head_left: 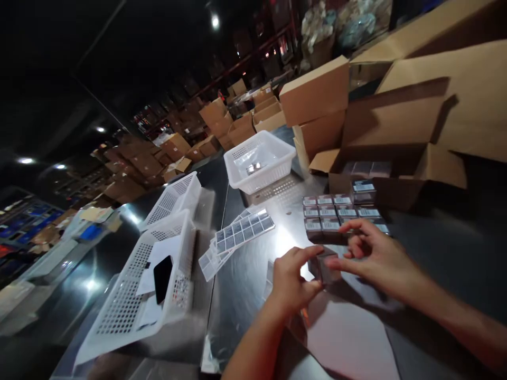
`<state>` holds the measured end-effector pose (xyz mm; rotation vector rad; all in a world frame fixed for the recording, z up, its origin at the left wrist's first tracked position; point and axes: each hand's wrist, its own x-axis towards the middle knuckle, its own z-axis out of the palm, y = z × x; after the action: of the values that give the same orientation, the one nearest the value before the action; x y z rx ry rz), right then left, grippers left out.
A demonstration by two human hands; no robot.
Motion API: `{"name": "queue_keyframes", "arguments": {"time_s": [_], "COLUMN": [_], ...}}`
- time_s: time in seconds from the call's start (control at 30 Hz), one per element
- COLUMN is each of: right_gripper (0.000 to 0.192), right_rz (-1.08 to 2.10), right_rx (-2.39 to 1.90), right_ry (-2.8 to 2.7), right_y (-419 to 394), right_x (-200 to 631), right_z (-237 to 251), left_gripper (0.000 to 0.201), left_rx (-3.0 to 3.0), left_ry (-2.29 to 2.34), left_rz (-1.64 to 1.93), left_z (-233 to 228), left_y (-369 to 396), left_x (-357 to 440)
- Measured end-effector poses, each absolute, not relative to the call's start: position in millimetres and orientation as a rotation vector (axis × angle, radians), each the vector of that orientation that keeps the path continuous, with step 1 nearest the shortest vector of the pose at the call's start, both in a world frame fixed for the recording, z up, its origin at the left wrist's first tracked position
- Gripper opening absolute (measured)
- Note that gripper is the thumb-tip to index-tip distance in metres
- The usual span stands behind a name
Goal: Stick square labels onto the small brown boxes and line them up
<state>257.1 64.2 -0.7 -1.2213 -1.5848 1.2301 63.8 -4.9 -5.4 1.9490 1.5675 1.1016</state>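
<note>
A small dark box [321,268] with clear-looking sides is between the thumb and index finger of my left hand [291,277]. From the right, my right hand [374,253] reaches in, its thumb tip at the box's edge and its index finger held apart above. Whether that thumb presses on the box I cannot tell. Just beyond my hands stand rows of similar small boxes [329,224] with white barcode labels. Left of them, sheets of silvery labels [245,230] lie fanned on the metal table [237,295].
An open cardboard carton [396,187] at the right holds more small boxes. A white basket [291,153] stands at the back with clear bags inside. On the left, another white basket [122,301] holds a black phone [162,278] and papers. White paper [352,338] lies below my hands.
</note>
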Motion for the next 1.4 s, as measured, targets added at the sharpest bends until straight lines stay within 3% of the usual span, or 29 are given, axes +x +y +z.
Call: {"name": "queue_keyframes", "arguments": {"time_s": [0.17, 0.27, 0.33, 0.4, 0.53, 0.67, 0.83, 1.07, 1.3, 1.33, 1.4], "right_gripper": [0.08, 0.082, 0.072, 0.06, 0.05, 0.045, 0.02, 0.027, 0.033, 0.031, 0.037], "right_rz": [1.815, 1.958, 1.829, 1.471, 0.385, -0.041, 0.023, 0.28, -0.034, -0.014, 0.364], "right_rx": [-0.903, -0.813, -0.809, -0.882, -1.205, -1.611, -1.964, -2.132, -1.549, -1.405, -0.891], "right_ry": [-1.674, -1.757, -1.766, -1.8, -1.785, -2.063, -2.392, -2.515, -2.357, -2.356, -2.356], "right_y": [66, 67, 70, 79, 126, 188, 231, 250, 155, 131, 86], "right_x": [265, 269, 276, 289, 330, 357, 349, 333, 290, 278, 254], "right_z": [16, 21, 27, 40, 81, 107, 96, 104, 114, 105, 79], "left_gripper": [0.045, 0.058, 0.075, 0.079, 0.06, 0.045, 0.037, 0.033, 0.037, 0.037, 0.038], "left_rx": [2.028, 1.943, 1.881, 1.861, 1.973, 2.181, 2.345, 2.45, 2.074, 2.027, 1.957], "left_ry": [1.419, 1.469, 1.524, 1.604, 1.761, 1.772, 1.847, 1.924, 2.095, 2.082, 2.025], "left_rz": [0.92, 0.819, 0.8, 0.821, 0.936, 0.955, 0.99, 1.037, 1.162, 1.195, 1.287], "left_z": [2, 3, 3, 4, 3, -3, -11, -14, -11, -10, -9], "left_y": [-11, -11, -11, -12, -13, -9, -1, 5, 6, 5, 2], "left_x": [60, 56, 53, 50, 44, 40, 36, 33, 33, 35, 40]}}
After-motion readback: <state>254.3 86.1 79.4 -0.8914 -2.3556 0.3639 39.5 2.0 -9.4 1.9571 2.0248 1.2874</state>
